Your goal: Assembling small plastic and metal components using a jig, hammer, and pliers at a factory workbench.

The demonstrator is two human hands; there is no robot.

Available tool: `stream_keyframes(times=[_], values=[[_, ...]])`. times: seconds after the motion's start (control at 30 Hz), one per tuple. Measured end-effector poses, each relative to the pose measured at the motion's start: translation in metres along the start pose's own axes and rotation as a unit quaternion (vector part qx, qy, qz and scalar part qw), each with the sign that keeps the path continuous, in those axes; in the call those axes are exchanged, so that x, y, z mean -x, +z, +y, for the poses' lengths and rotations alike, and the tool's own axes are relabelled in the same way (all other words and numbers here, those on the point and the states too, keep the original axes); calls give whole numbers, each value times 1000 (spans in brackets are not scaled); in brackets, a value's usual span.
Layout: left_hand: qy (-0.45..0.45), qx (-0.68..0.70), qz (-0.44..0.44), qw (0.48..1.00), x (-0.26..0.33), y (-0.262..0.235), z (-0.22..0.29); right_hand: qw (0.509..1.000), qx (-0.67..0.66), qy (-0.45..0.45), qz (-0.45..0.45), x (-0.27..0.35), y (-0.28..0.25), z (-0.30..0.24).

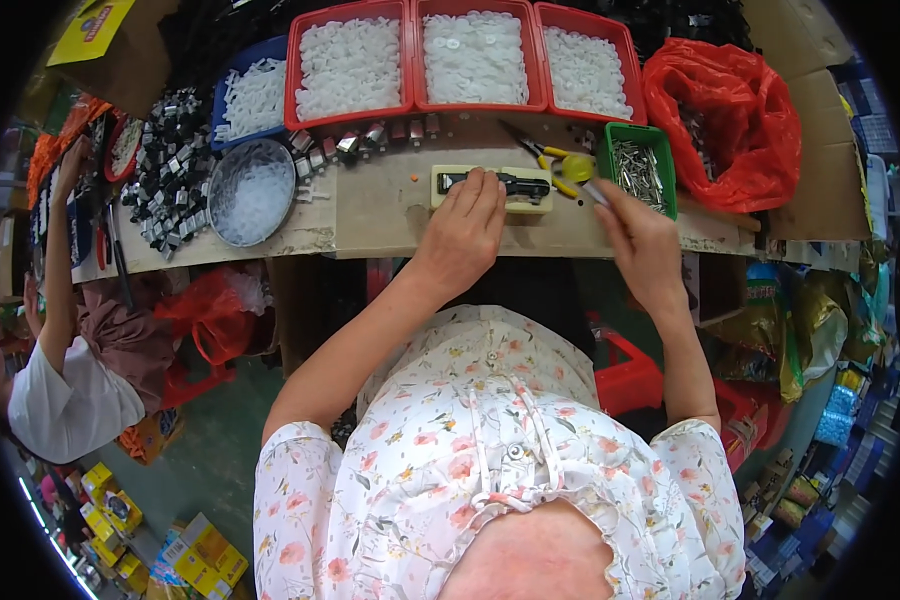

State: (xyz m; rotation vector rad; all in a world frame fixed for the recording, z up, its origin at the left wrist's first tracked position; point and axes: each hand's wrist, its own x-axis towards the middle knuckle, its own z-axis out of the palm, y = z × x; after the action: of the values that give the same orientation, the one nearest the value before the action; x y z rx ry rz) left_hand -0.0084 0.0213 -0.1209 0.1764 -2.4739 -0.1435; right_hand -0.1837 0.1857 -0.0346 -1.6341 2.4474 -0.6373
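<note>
1. While the left hand (463, 232) presses down, its fingers lie flat across the cream jig block (492, 188) at the middle of the workbench (370, 215), touching the black part (515, 184) seated in it; fingers spread, clamped round nothing.
2. Over to the right hand (642, 237): its fingertips are pinched narrowly on a small metal pin (592, 191), just beside the jig's right end.
3. Right there too, yellow-handled pliers (555, 160) lie on the bench, between the jig and the green bin (638, 167), which is full of metal pins.
4. Along the back, three red trays (475, 60) sit side by side, heaped with small white plastic parts.
5. Left of them, a blue tray (250, 95) with more white pieces, and a round bowl (251, 192) of clear bits near the bench edge.
6. Black-and-silver components (170, 165) are piled at the far left of the bench.
7. A red plastic bag (730, 110) slumps at the right end, well apart from both hands.
8. Another person's arm (58, 250) reaches up at the far left.
</note>
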Motion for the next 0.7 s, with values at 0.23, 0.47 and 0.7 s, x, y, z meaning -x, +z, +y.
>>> stream_keyframes(times=[0.23, 0.47, 0.7], values=[[4, -8, 4, 1000, 0, 3, 1, 1000, 7, 20, -7, 8, 11, 8], [3, -17, -5, 1000, -2, -1, 1, 984, 75, -64, 150, -78, -16, 51], [-14, 22, 12, 1000, -12, -4, 2, 959, 226, -85, 150, -145, 3, 111]])
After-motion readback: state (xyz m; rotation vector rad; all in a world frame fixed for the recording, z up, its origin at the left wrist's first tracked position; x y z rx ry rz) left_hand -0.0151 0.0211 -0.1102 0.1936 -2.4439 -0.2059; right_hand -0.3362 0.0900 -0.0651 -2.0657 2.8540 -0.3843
